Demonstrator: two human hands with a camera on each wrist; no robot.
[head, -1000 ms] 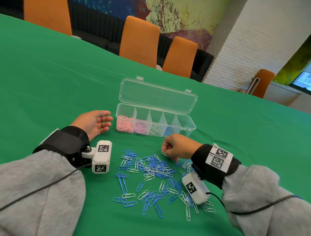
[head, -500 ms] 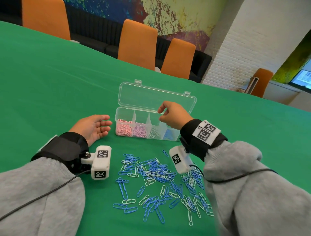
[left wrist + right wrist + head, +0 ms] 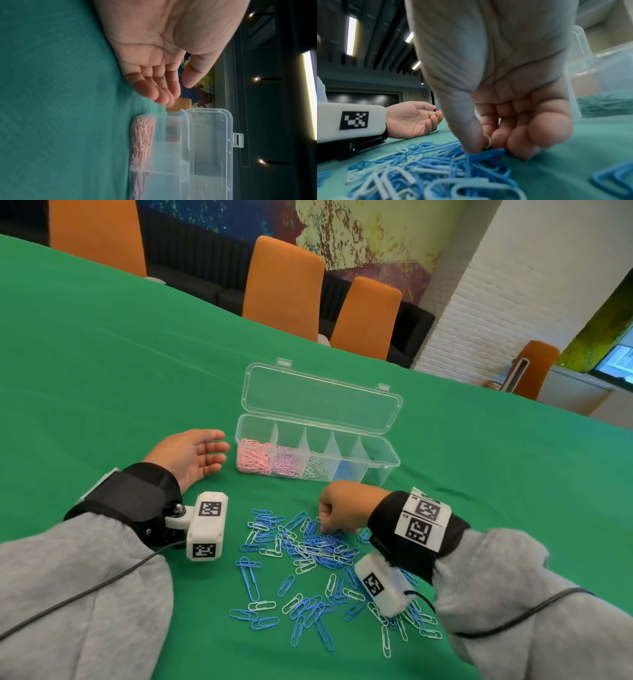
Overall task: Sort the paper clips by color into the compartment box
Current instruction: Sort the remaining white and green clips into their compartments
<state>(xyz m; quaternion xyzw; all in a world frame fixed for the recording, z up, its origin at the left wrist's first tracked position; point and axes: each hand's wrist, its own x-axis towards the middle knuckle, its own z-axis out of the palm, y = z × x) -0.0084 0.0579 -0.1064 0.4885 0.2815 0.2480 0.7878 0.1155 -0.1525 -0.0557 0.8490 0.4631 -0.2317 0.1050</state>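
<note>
Several tangled paper clips (image 3: 310,553) risk lifting together: right hand (image 3: 337,510) is pinching a pale clip (image 3: 487,140); left hand (image 3: 191,455) is lying open, empty.

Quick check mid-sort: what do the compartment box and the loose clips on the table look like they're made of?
Compartment box: clear, slightly frosted plastic by the look; the sorted clips and the green cloth show through its walls, and the lid has moulded latch tabs.
Loose clips: probably wire with a matte blue or pale coating; no bare metal shows, so solid plastic can't be ruled out. The right hand pinches one.
</note>
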